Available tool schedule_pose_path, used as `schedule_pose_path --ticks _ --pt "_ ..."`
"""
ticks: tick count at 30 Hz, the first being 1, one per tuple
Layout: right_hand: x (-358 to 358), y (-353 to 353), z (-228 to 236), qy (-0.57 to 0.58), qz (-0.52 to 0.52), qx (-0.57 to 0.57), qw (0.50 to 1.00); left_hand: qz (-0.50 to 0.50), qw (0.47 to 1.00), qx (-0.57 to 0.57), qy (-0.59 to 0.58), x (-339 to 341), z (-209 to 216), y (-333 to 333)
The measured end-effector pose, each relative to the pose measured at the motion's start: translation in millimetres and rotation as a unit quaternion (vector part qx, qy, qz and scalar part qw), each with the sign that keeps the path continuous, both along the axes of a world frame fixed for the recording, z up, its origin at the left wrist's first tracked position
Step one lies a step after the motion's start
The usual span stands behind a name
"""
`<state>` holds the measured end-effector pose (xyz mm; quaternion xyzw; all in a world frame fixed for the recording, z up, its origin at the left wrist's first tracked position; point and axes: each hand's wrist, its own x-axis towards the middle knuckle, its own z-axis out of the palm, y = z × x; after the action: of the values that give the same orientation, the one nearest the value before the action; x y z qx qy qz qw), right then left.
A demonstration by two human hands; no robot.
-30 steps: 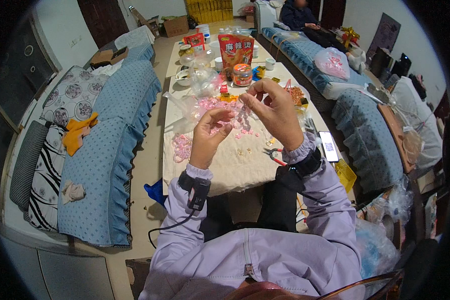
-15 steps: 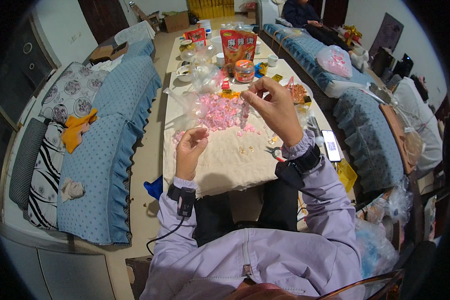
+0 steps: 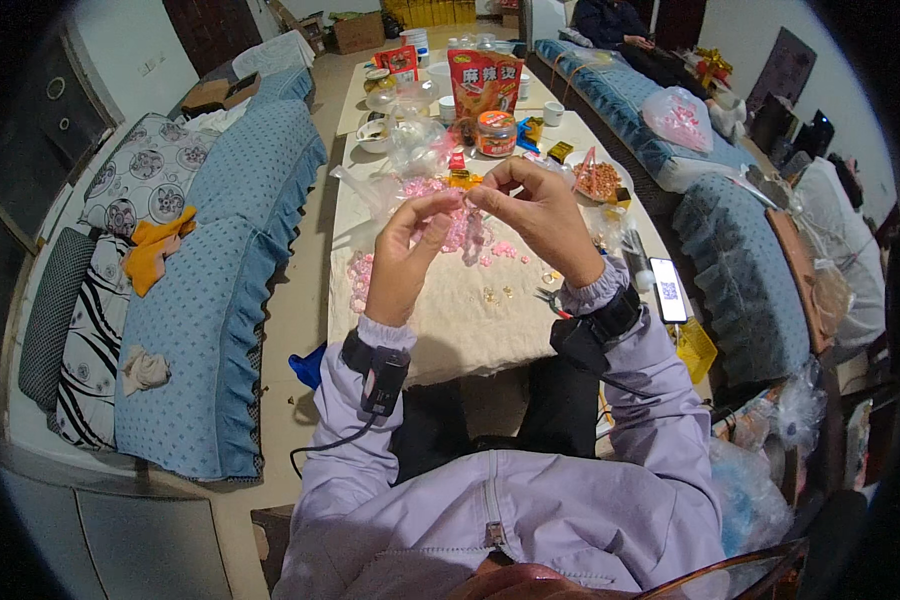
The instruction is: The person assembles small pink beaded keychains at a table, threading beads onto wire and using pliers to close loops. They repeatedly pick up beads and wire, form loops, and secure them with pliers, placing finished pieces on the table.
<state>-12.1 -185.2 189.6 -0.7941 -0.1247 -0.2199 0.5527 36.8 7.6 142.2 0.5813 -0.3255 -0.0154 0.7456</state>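
Observation:
My right hand (image 3: 542, 212) pinches the top of a short strand of pink beads (image 3: 475, 243), which hangs below its fingertips over the table. Close beside it, my left hand (image 3: 406, 258) is raised with thumb and fingers nearly together, its fingertips meeting those of the right. Whatever lies between the left fingertips is too small to make out. Behind and below both hands, a heap of pink flower-like beads (image 3: 454, 236) is partly hidden. Several small gold-coloured pieces (image 3: 490, 296) and red-handled pliers (image 3: 553, 301) lie on the beige cloth (image 3: 440, 345).
Farther back on the table stand a red food pouch (image 3: 485, 85), an orange-lidded jar (image 3: 495, 133), a white cup (image 3: 553, 113) and clear plastic bags (image 3: 417, 145). A phone (image 3: 667, 290) with a lit screen lies at the right edge, near a plate of reddish-brown bits (image 3: 597, 180). Another person (image 3: 610, 22) sits far right.
My left hand has risen and moved right to meet the right fingertips. My right hand has shifted slightly left and still holds the strand.

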Motion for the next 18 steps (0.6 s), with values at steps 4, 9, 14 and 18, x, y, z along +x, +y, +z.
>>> schedule_pose_path --ticks 4,9,14,18 --pt "4.6 -1.5 -3.7 0.009 0.051 0.008 0.999 0.051 0.993 0.079 -0.076 0.1 22.3 -2.1" --pt "7.8 -2.4 -15.4 -0.007 0.096 0.046 0.994 0.082 0.987 0.093 -0.105 2.4 26.7 1.0" --pt "2.4 8.2 -35.9 0.008 0.175 0.147 0.974 0.001 1.0 -0.003 -0.015 -0.7 30.1 5.2" --pt "-3.1 19.5 -48.9 0.046 0.246 0.222 0.942 -0.044 0.999 -0.013 0.027 -3.1 35.1 9.0"
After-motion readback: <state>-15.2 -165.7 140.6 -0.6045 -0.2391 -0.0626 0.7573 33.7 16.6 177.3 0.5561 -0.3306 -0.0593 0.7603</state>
